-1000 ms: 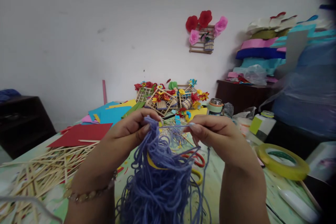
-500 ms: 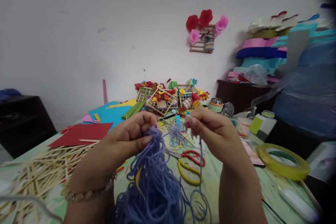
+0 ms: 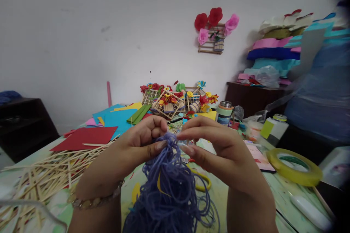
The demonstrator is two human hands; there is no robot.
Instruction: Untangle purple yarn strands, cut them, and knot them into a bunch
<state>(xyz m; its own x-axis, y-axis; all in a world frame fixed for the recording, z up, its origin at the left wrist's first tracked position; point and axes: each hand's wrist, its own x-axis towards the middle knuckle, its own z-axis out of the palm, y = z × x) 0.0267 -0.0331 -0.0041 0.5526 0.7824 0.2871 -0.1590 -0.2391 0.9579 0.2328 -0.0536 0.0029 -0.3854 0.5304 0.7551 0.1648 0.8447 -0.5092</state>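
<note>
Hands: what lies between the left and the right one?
The top of the purple yarn, pinched from both sides by the left hand and the right hand, as the head view shows.

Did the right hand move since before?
Yes. The right hand slid left, away from the yellow tape roll, closing on the purple yarn.

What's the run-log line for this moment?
left hand: pinching top of tangled purple yarn bundle | right hand: fingertips pinching same top | nearby: pale wooden sticks, yellow tape roll
</note>
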